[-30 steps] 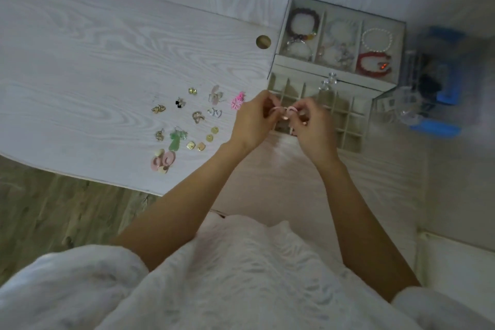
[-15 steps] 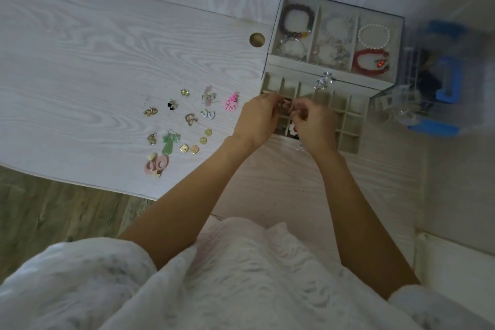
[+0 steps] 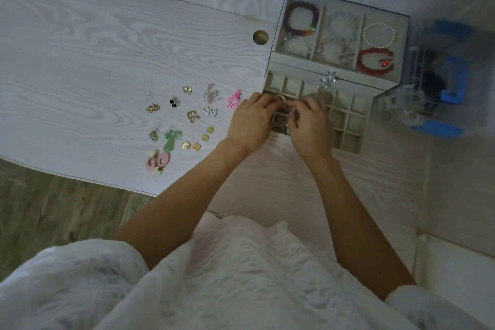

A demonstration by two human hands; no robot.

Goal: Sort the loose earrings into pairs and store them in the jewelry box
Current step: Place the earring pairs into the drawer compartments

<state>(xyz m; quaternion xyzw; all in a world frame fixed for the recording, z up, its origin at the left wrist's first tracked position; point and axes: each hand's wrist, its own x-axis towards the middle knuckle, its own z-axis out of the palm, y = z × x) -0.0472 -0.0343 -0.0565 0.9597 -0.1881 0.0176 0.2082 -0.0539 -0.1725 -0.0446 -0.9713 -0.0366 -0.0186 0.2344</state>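
Both hands sit over the left cells of the pulled-out drawer (image 3: 345, 120) of the jewelry box (image 3: 340, 35), the left hand (image 3: 251, 122) and right hand (image 3: 309, 128) blocking access there. The right-hand cells lie uncovered and reachable from above. The drawer's crystal knob (image 3: 328, 80) stands at the rear centre. Loose earrings (image 3: 184, 126) crowd the table (image 3: 80, 61) just left of the left hand. The far-left table surface is bare wood. A clear organizer (image 3: 434, 83) closes off the box's right side.

Dim, flat light, cool cast.
I see wide-angle bending at edges; blue container (image 3: 444, 80) at right smeared, out of focus.
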